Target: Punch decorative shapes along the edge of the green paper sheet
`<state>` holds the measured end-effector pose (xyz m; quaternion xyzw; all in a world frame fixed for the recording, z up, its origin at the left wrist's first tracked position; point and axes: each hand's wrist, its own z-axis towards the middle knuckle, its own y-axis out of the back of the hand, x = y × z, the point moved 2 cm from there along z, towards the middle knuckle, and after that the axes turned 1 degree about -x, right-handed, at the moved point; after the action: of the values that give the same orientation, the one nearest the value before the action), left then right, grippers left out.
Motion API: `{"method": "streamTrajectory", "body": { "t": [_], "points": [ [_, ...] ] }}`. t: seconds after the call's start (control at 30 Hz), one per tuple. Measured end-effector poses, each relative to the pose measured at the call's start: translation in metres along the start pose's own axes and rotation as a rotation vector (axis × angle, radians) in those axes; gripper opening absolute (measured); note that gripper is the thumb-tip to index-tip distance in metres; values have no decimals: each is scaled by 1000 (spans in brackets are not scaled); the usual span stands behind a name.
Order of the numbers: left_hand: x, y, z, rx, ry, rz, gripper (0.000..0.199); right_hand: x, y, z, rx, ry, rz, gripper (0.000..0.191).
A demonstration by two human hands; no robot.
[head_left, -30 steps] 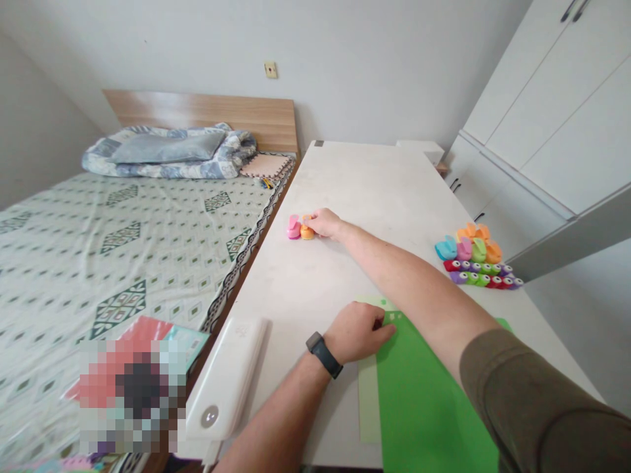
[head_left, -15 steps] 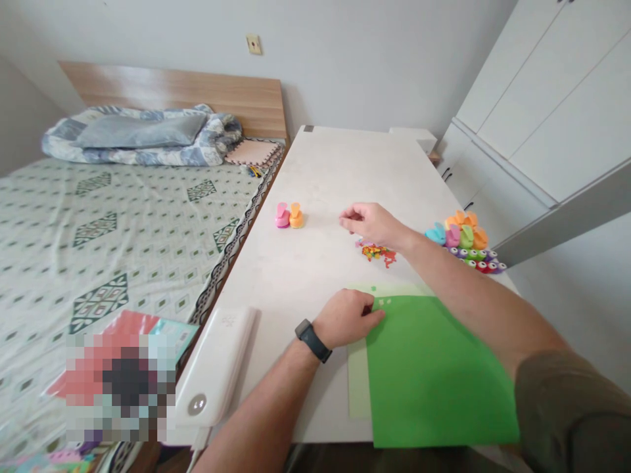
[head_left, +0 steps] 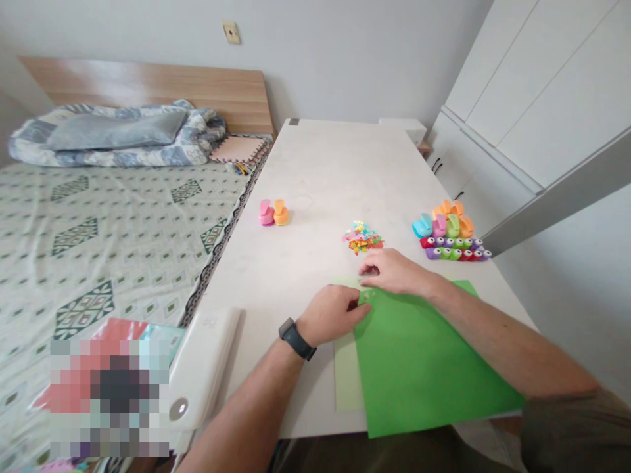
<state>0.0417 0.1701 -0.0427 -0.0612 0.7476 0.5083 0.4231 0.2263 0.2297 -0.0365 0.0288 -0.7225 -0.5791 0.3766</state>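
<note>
A large green sheet of paper [head_left: 424, 368] lies over a pale green sheet [head_left: 345, 374] at the table's near edge. My left hand [head_left: 335, 312], with a dark watch on its wrist, is closed at the green sheet's upper left corner, its thumb on the paper. A few small pale shapes [head_left: 369, 295] show at that corner. My right hand [head_left: 394, 270] is just above the sheet's top edge, thumb and fingertips pinched together. What they hold, if anything, is too small to make out. Beyond it is a pile of colourful small paper cutouts [head_left: 362, 238].
Pink [head_left: 267, 213] and orange [head_left: 280, 213] craft punches stand on the white table [head_left: 325, 164]. More punches [head_left: 451, 230] are grouped at the right. A long white device [head_left: 210, 361] lies on the left edge, beside a bed [head_left: 138, 217]. White cabinets [head_left: 542, 85] stand at right.
My right hand has come back from beyond the cutout pile to the top edge of the green sheet, uncovering the pile. My left hand stays at the sheet's corner. The view has shifted slightly.
</note>
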Motion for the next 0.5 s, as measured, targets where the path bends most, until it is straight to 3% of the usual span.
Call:
{"method": "streamTrajectory", "body": {
  "t": [0.5],
  "points": [
    [0,1,0,-1,13,-3,42,-7,0,4,-109,-84,71,8]
  ]
}}
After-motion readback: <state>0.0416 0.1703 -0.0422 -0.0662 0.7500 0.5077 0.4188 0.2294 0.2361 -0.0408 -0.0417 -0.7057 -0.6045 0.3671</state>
